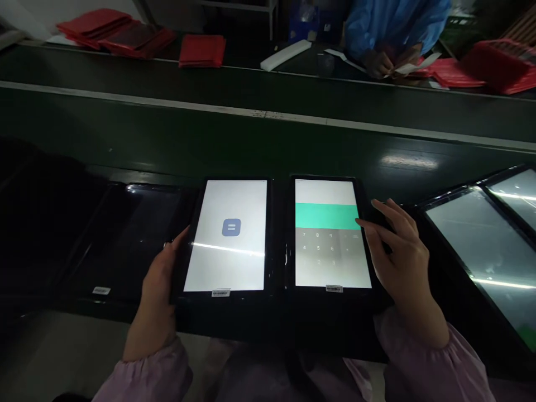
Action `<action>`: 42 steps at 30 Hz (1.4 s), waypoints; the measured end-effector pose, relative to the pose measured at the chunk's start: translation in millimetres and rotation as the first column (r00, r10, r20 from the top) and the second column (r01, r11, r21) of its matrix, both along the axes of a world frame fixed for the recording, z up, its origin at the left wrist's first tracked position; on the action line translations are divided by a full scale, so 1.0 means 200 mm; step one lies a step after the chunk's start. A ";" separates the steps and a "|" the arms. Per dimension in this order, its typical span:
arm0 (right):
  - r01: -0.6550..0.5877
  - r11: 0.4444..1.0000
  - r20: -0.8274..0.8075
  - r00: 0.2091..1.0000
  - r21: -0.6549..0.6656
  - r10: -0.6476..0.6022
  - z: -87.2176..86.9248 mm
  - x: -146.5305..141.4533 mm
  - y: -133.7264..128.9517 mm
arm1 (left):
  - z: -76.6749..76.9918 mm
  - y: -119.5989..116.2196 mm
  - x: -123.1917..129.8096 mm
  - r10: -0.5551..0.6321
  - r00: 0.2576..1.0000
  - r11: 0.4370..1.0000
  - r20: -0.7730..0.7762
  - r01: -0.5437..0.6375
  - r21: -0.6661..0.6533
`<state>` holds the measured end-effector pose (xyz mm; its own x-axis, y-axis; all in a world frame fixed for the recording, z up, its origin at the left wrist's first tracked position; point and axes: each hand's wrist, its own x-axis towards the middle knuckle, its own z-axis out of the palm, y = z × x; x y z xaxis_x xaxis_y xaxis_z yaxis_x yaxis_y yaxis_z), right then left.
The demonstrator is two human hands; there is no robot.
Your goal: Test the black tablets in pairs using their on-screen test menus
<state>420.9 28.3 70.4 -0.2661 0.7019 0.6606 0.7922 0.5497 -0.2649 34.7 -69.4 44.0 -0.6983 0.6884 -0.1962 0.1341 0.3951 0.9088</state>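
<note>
Two lit tablets lie side by side on the dark bench. The left tablet (228, 257) shows a white screen with a blue equals-sign icon. On the right tablet (326, 218) is a calculator screen with a green band and number keys. My left hand (159, 279) is at the left edge of the left tablet, its fingers partly hidden there; I cannot tell how firmly it holds. My right hand (397, 245) hovers at the right tablet's right edge, fingers apart, the index fingertip over the end of the green band. Both tablets have a barcode label at the bottom edge.
A dark tablet (129, 240) lies to the left. More lit tablets (473, 234) lie at the right. Beyond the green belt (251, 139) are red packets (202, 50), a white foam strip (286, 54) and a person in blue (393, 28) handling white strips.
</note>
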 end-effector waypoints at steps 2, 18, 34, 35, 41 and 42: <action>0.008 1.000 0.003 1.000 -0.022 -0.008 -0.01 0.00 0.04 | -0.01 0.03 0.02 0.074 0.990 0.996 -0.119 -0.078 -0.032; -0.028 0.999 0.085 0.996 -0.033 0.031 -0.07 -0.06 0.05 | -0.05 0.09 0.03 0.021 0.973 0.996 0.229 -0.039 0.078; -0.206 0.972 0.113 0.969 -0.113 0.218 0.05 -0.19 -0.07 | -0.13 0.05 0.00 0.037 0.977 0.997 0.210 -0.049 0.054; -0.211 0.970 0.114 0.968 -0.123 0.225 0.05 -0.21 -0.08 | -0.12 0.05 0.01 0.056 0.981 0.998 0.184 -0.062 0.029; -0.201 0.966 0.139 0.965 -0.160 0.224 0.04 -0.28 -0.08 | -0.08 0.06 0.03 0.115 0.987 0.993 0.109 -0.115 -0.002; -0.213 0.961 0.159 0.957 -0.176 0.241 0.04 -0.29 -0.08 | -0.08 0.06 0.01 0.102 0.991 0.995 0.089 -0.101 -0.018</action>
<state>363.5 11.9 78.8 -0.5334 0.6991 0.4761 0.6929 0.6840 -0.2281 37.5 -57.6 27.6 -0.7439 0.6115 -0.2694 0.0111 0.4145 0.9100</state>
